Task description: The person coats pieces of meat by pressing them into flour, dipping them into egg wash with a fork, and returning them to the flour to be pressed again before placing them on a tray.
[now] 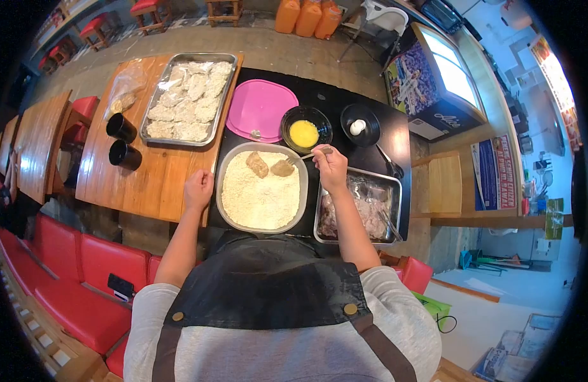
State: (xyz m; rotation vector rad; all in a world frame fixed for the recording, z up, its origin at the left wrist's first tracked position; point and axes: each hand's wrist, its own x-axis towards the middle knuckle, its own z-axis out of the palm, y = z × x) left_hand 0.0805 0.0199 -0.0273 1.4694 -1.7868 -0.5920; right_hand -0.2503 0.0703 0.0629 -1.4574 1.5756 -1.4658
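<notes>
My right hand (332,169) grips a fork (303,157), its tines at a piece of coated meat (282,167) in the crumbs. A second piece of meat (258,165) lies beside it. Both are in a plastic tub (220,191) of pale breadcrumbs (261,197). My left hand (198,189) is curled into a loose fist at the wooden table's edge, left of the tub, with nothing visible in it. Behind the tub stands a black bowl of beaten egg (303,134). A metal tray (401,197) of raw meat (357,213) sits below my right forearm.
A metal tray (219,121) of breaded pieces rests on the wooden table (160,184), near two black cups (124,156) and a plastic bag (125,89). A pink lid (259,105) and a black bowl (367,137) with white eggs (356,127) stand at the back.
</notes>
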